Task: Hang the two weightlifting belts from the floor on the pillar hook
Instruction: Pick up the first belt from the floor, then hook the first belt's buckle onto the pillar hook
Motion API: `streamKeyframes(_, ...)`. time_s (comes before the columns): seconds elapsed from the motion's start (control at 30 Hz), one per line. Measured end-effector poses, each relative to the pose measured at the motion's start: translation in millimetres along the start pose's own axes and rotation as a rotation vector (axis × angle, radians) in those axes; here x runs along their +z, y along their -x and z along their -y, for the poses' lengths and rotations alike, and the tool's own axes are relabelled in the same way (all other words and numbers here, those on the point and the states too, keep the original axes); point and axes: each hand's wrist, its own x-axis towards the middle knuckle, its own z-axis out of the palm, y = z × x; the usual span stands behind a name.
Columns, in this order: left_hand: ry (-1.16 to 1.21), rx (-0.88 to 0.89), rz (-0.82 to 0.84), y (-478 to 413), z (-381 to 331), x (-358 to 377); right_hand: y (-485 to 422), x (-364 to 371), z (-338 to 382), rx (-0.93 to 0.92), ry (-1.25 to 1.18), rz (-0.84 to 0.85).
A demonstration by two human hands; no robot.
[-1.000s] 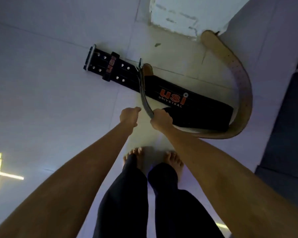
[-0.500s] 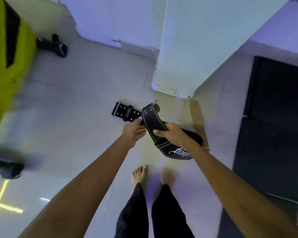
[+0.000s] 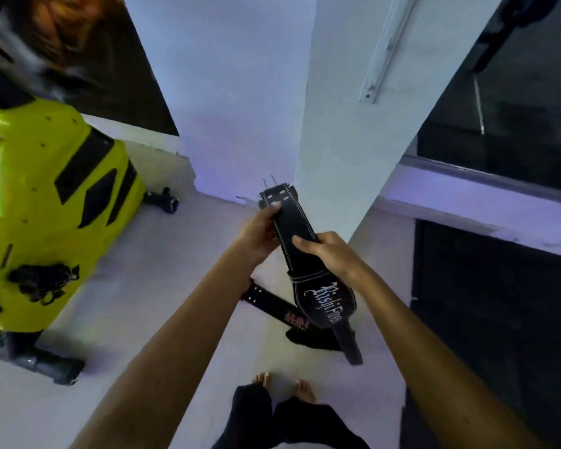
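Note:
A black weightlifting belt (image 3: 318,293) with white script lettering is lifted off the floor in front of the white pillar (image 3: 347,131). My left hand (image 3: 256,234) grips its strap near the buckle end, whose prongs stick up. My right hand (image 3: 331,252) holds the strap a little lower, above the wide lettered part. The belt's tail hangs down toward the floor. A second black belt (image 3: 272,303) with red lettering lies on the floor beneath it, partly hidden. No hook is visible on the pillar; a white metal bracket (image 3: 386,50) is fixed high on it.
A yellow and black machine (image 3: 46,205) stands at the left with a black foot (image 3: 46,364) on the floor. A dark mat (image 3: 493,319) covers the floor at the right, under a dark window. My bare feet (image 3: 285,387) stand on the pale tiles.
I have stood up with the lettered belt, raising it from the floor to chest height near the pillar. Both hands shifted up the strap. The view has tilted up.

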Motion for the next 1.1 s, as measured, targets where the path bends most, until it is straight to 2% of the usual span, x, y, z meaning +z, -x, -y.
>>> streamKeyframes(0.2,-0.156,0.216,0.075,58,-62,33,31,-5,68,-0.108,-0.207,-0.091)
streamKeyframes(0.43,-0.470,0.539,0.229,103,-122,62,32,-7,133,-0.294,-0.229,-0.167)
streamKeyframes(0.53,-0.517,0.681,0.192,111,-139,66,26,-5,151,-0.366,-0.258,-0.165)
streamKeyframes(0.67,-0.448,0.815,0.118,118,-162,66,14,15,143,-0.414,-0.255,-0.147)
streamKeyframes(0.8,-0.396,0.857,0.070,131,-187,68,3,43,108,-0.432,-0.101,-0.145)
streamKeyframes(0.93,-0.355,0.853,0.056,130,-196,64,-3,49,114,-0.457,-0.008,-0.156)
streamKeyframes(1.1,-0.328,0.760,0.068,126,-205,56,10,39,166,-0.520,-0.116,-0.187)
